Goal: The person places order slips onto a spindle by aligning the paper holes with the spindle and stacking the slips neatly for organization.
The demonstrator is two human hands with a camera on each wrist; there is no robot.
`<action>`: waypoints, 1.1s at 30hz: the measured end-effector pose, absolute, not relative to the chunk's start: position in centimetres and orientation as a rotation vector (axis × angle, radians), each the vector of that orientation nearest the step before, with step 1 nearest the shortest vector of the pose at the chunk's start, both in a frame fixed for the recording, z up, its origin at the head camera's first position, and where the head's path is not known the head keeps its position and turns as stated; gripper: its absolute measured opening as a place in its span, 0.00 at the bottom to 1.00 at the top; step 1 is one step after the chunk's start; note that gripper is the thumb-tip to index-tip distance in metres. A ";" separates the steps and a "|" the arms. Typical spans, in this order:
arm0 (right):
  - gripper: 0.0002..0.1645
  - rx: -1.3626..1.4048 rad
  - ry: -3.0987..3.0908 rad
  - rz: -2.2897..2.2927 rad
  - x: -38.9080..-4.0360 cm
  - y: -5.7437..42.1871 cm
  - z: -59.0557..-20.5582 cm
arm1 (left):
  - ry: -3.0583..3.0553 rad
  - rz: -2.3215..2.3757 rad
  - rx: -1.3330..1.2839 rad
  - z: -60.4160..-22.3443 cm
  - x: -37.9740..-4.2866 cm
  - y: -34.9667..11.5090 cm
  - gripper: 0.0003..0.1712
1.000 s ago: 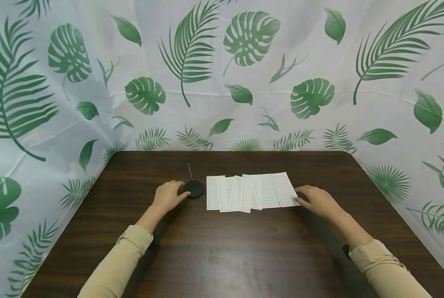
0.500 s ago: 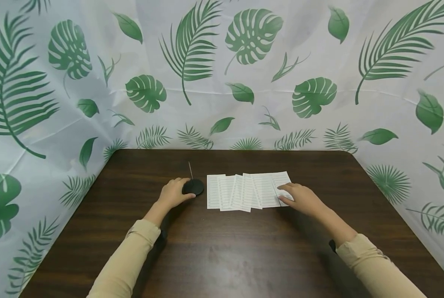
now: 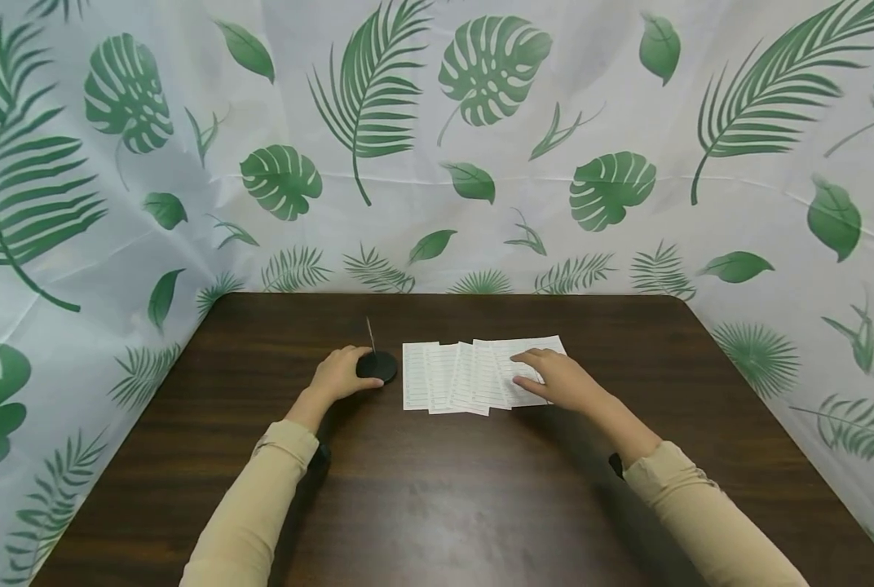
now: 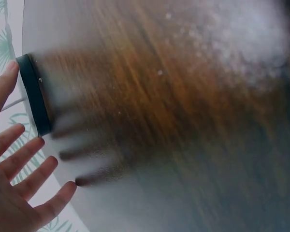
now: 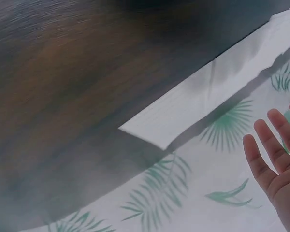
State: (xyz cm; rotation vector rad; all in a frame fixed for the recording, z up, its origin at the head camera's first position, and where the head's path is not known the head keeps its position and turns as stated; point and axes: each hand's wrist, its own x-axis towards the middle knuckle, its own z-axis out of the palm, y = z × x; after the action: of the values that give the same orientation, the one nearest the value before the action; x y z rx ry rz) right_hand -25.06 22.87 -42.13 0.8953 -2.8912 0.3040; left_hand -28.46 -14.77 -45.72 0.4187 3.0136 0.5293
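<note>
A bill spike, with a round black base (image 3: pixel 378 368) and a thin upright metal pin (image 3: pixel 370 334), stands left of the slips. My left hand (image 3: pixel 339 375) holds its base from the left, the thumb on the near side and fingers round the far side. In the left wrist view the thumb and fingers of that hand (image 4: pixel 21 188) lie at opposite ends of the black base (image 4: pixel 35 96). Overlapping white printed slips (image 3: pixel 444 379) lie in a row. Over the right-hand slips hovers my right hand (image 3: pixel 565 381), fingers extended and holding nothing; it partly hides them.
The dark wooden table (image 3: pixel 437 505) has its far edge just behind the slips. A white cloth with green leaves (image 3: pixel 408 163) hangs behind and at both sides. In the right wrist view, slips (image 5: pixel 198 99) lie flat on the table.
My right hand has moved left from the outer edge of the rightmost slip to over the slips. My left hand has shifted slightly right and further round the spike's base.
</note>
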 end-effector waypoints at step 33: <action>0.34 1.019 -3.012 0.202 -28.8 13.1 -41.8 | 2.990 0.396 0.357 -44.6 -28.3 -13.8 0.38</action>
State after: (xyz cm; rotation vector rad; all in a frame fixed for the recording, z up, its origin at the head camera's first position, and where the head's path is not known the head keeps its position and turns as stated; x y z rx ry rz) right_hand -28.85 13.06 -41.82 1.0188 -3.0121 0.2024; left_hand -28.28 -13.80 -44.59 0.3573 2.9895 0.3958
